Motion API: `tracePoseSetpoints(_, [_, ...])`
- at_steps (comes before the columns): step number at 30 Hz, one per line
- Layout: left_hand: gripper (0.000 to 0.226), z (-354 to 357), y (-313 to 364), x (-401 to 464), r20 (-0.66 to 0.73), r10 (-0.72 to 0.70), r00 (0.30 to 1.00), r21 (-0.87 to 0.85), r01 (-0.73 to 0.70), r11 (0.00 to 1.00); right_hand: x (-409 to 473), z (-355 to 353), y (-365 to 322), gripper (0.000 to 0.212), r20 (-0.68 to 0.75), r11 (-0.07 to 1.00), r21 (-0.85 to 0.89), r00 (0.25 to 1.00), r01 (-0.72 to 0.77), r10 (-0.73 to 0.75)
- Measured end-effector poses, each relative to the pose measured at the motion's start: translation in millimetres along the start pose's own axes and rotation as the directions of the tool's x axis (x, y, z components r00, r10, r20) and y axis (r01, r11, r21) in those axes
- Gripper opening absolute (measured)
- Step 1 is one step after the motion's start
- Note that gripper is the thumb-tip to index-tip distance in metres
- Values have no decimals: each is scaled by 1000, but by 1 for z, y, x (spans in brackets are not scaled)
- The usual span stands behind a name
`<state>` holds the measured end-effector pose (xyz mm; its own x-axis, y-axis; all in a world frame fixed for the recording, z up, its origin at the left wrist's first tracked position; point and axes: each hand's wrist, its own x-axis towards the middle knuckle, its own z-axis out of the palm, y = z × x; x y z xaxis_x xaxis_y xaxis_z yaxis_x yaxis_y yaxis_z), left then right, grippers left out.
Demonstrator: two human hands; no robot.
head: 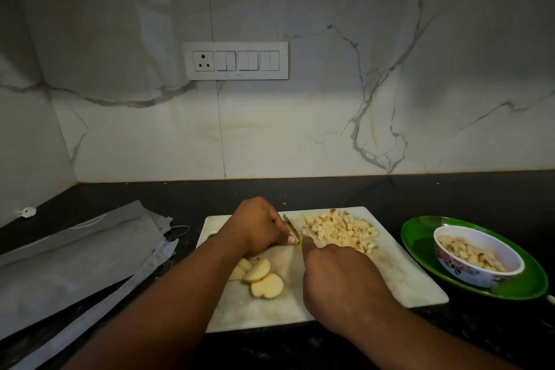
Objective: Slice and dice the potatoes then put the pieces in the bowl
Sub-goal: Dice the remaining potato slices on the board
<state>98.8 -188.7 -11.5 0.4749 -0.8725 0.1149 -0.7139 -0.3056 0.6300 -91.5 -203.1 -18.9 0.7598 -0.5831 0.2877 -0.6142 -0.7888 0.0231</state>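
A white cutting board point(414, 282) lies on the dark counter. My left hand point(258, 225) is curled over potato strips at the board's middle, pressing them down. My right hand point(339, 276) grips a knife point(290, 225) with a green handle; its blade lies right beside my left fingers. A heap of diced potato point(342, 230) sits at the board's far right. A few potato slices point(264, 278) lie near the front left, partly under my left forearm. The patterned bowl point(477, 255), to the right, holds potato pieces.
The bowl stands on a green plate point(420, 237) right of the board. Grey folded cloth or bags point(81, 261) lie on the counter to the left. A marble wall with a switch panel point(235, 61) rises behind.
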Motion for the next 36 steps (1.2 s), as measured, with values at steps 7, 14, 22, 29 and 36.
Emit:
tracePoseSetpoints(7, [11, 1, 2, -1, 9, -30, 1000, 9, 30, 1000, -5, -2, 0, 68, 34, 1000, -12, 999, 23, -23])
tracePoseSetpoints(14, [14, 4, 2, -3, 20, -16, 1000, -24, 17, 1000, -20, -9, 3, 74, 61, 1000, -3, 998, 13, -13])
tracePoseSetpoints(22, [14, 2, 0, -3, 22, 11, 1000, -38, -10, 999, -72, -22, 8, 74, 110, 1000, 12, 994, 9, -10])
tracePoseSetpoints(29, [14, -1, -5, -7, 33, 14, 999, -51, -12, 999, -46, -21, 10, 68, -84, 999, 37, 996, -29, 32])
tracePoseSetpoints(36, [7, -2, -5, -5, 35, 21, 999, -28, -20, 999, -8, -5, -2, 60, -76, 999, 36, 997, 10, -8])
